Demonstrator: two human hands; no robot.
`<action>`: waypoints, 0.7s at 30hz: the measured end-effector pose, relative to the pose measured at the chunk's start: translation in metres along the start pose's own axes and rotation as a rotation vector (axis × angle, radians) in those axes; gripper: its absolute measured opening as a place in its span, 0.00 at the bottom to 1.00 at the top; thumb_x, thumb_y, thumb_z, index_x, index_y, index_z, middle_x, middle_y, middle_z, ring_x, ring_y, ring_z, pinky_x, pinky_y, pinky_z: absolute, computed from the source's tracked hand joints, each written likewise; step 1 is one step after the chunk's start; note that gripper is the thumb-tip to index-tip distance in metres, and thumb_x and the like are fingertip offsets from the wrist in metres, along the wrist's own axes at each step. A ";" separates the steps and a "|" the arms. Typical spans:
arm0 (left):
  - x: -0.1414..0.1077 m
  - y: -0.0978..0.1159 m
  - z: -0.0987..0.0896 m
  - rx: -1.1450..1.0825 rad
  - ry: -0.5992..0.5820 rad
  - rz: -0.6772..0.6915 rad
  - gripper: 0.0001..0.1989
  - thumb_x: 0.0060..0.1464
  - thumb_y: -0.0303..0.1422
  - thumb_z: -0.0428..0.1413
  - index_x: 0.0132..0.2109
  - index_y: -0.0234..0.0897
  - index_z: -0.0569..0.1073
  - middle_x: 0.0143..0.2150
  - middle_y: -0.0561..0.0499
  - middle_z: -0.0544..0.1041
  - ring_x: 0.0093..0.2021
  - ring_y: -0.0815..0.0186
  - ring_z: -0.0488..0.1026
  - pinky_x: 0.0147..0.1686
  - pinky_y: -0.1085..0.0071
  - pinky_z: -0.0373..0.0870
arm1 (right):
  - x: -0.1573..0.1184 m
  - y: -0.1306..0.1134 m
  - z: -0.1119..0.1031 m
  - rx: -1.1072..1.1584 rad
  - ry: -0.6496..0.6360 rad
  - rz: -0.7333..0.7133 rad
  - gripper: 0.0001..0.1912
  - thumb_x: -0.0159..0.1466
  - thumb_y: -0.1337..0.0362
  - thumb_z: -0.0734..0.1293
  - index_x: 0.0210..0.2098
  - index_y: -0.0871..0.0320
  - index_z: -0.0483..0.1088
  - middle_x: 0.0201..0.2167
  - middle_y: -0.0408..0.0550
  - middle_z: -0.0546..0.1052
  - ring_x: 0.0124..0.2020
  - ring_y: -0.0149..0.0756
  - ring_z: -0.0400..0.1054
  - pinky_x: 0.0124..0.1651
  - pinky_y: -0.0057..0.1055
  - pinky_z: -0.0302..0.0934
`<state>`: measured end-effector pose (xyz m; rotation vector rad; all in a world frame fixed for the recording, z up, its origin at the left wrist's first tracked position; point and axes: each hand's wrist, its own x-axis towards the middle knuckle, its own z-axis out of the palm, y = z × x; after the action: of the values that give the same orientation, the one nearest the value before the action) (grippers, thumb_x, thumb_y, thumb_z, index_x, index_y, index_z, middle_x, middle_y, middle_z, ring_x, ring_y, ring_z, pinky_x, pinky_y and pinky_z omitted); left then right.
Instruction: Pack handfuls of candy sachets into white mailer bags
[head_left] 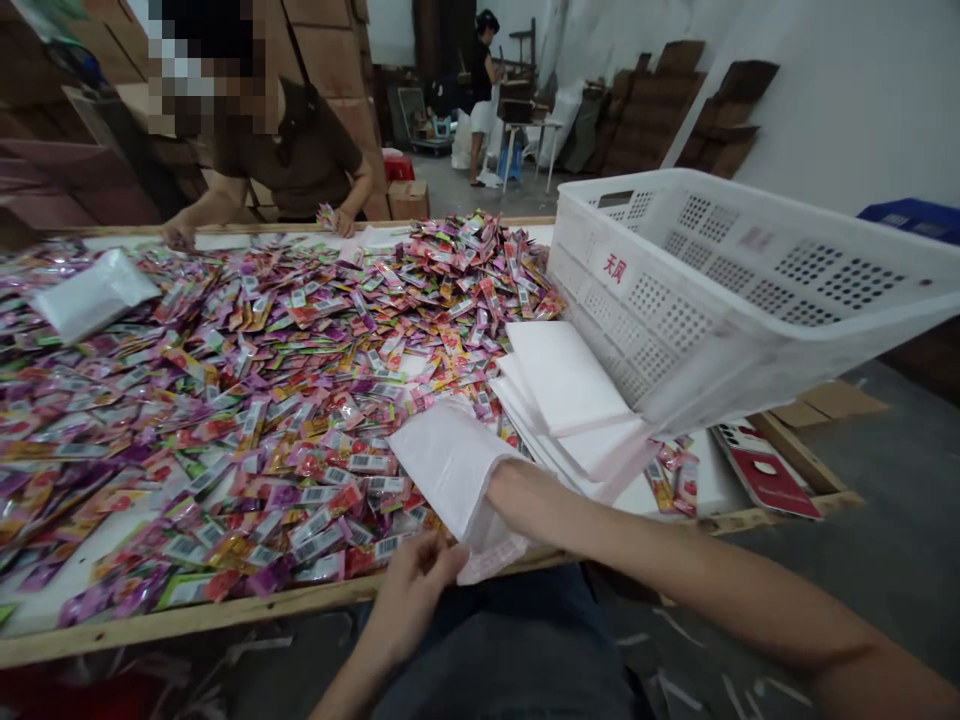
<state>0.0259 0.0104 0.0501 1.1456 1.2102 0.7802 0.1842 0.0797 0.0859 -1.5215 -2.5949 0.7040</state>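
Observation:
A white plastic bag (pixel 450 465) lies at the near edge of the table, over many small colourful packets (pixel 322 500). My left hand (pixel 420 575) pinches the lower edge of the bag's mouth. My right hand (pixel 517 495) reaches into the opening; its fingers are hidden inside the bag. Just right of the bag lies a stack of flat white bags (pixel 562 380). Another white bag (pixel 96 295) rests on the packets at the far left.
A large white perforated crate (pixel 652 300) stands on the right side. The table has a raised wooden edge (pixel 225 618). Across it, a person (pixel 300 150) handles packets. Farther back another person (pixel 482 90) stands near cardboard boxes.

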 end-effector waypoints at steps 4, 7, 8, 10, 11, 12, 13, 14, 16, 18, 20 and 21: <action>0.008 -0.008 0.009 -0.169 0.042 0.044 0.25 0.40 0.38 0.62 0.46 0.36 0.68 0.41 0.49 0.75 0.41 0.62 0.71 0.41 0.67 0.67 | -0.026 0.000 0.003 -0.102 -0.096 -0.262 0.11 0.57 0.73 0.62 0.38 0.64 0.73 0.37 0.55 0.76 0.39 0.40 0.69 0.44 0.33 0.61; 0.010 -0.017 0.026 -0.427 0.070 -0.144 0.24 0.37 0.38 0.62 0.44 0.35 0.69 0.41 0.46 0.76 0.41 0.60 0.72 0.42 0.64 0.68 | -0.037 0.010 0.015 0.086 -0.112 -0.298 0.10 0.60 0.71 0.62 0.39 0.59 0.73 0.38 0.50 0.76 0.41 0.35 0.69 0.45 0.29 0.60; 0.009 -0.019 0.029 -0.515 0.058 -0.247 0.23 0.37 0.38 0.62 0.42 0.35 0.69 0.39 0.46 0.76 0.38 0.61 0.73 0.39 0.64 0.68 | -0.039 0.014 0.021 0.156 -0.108 -0.295 0.10 0.61 0.70 0.61 0.39 0.59 0.73 0.38 0.48 0.76 0.41 0.34 0.68 0.45 0.27 0.59; 0.005 -0.021 0.033 -0.656 0.044 -0.388 0.25 0.34 0.38 0.63 0.43 0.35 0.68 0.37 0.47 0.77 0.33 0.62 0.73 0.36 0.66 0.69 | -0.042 0.020 0.031 0.246 -0.095 -0.311 0.09 0.62 0.66 0.62 0.37 0.58 0.73 0.37 0.47 0.76 0.40 0.32 0.68 0.44 0.26 0.59; 0.003 -0.021 0.034 -0.696 0.047 -0.413 0.26 0.33 0.37 0.63 0.43 0.35 0.68 0.37 0.47 0.77 0.33 0.63 0.73 0.36 0.66 0.68 | -0.042 0.021 0.035 0.266 -0.091 -0.323 0.09 0.62 0.65 0.62 0.35 0.59 0.73 0.36 0.47 0.76 0.39 0.32 0.68 0.43 0.26 0.59; 0.002 -0.021 0.034 -0.713 0.057 -0.418 0.28 0.32 0.37 0.64 0.44 0.36 0.68 0.38 0.48 0.77 0.33 0.63 0.73 0.35 0.67 0.68 | -0.042 0.021 0.037 0.272 -0.083 -0.332 0.08 0.62 0.64 0.62 0.34 0.59 0.73 0.35 0.48 0.75 0.38 0.32 0.67 0.43 0.27 0.59; 0.001 -0.021 0.035 -0.706 0.061 -0.414 0.29 0.31 0.37 0.64 0.45 0.36 0.68 0.39 0.48 0.77 0.33 0.63 0.73 0.34 0.68 0.68 | -0.042 0.019 0.038 0.269 -0.071 -0.335 0.08 0.62 0.64 0.62 0.33 0.59 0.72 0.34 0.48 0.75 0.37 0.32 0.67 0.43 0.27 0.59; 0.001 -0.021 0.034 -0.677 0.053 -0.410 0.29 0.31 0.38 0.64 0.45 0.36 0.68 0.39 0.47 0.76 0.33 0.63 0.73 0.33 0.68 0.68 | -0.043 0.016 0.036 0.262 -0.058 -0.338 0.08 0.62 0.64 0.61 0.32 0.59 0.71 0.34 0.49 0.74 0.37 0.32 0.66 0.43 0.28 0.59; 0.002 -0.022 0.031 -0.556 0.039 -0.360 0.28 0.34 0.38 0.61 0.46 0.34 0.68 0.40 0.46 0.76 0.34 0.61 0.72 0.33 0.68 0.67 | -0.053 0.011 0.025 0.274 -0.046 -0.350 0.10 0.63 0.64 0.59 0.30 0.60 0.70 0.32 0.49 0.73 0.38 0.33 0.65 0.43 0.30 0.59; 0.002 -0.025 0.019 -0.372 0.081 -0.238 0.26 0.37 0.37 0.59 0.46 0.33 0.69 0.42 0.45 0.76 0.39 0.58 0.72 0.39 0.66 0.67 | -0.079 0.017 0.013 0.334 -0.079 -0.320 0.11 0.64 0.63 0.58 0.29 0.59 0.69 0.32 0.49 0.72 0.38 0.33 0.65 0.41 0.29 0.59; -0.001 -0.027 -0.001 -0.189 0.118 -0.120 0.26 0.38 0.36 0.58 0.47 0.33 0.70 0.46 0.44 0.75 0.47 0.56 0.69 0.47 0.64 0.65 | -0.121 0.039 0.008 0.404 -0.160 -0.182 0.11 0.63 0.60 0.60 0.29 0.58 0.69 0.31 0.47 0.72 0.35 0.32 0.66 0.38 0.28 0.60; -0.004 -0.028 -0.014 -0.116 0.093 -0.098 0.26 0.38 0.37 0.57 0.48 0.33 0.70 0.46 0.45 0.74 0.48 0.56 0.68 0.49 0.64 0.63 | -0.145 0.055 0.010 0.392 -0.192 -0.049 0.11 0.62 0.58 0.61 0.27 0.57 0.69 0.29 0.46 0.73 0.32 0.32 0.67 0.36 0.28 0.61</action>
<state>0.0086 0.0018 0.0254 0.9576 1.2716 0.8252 0.3011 -0.0222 0.0805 -1.3220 -2.4100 1.3179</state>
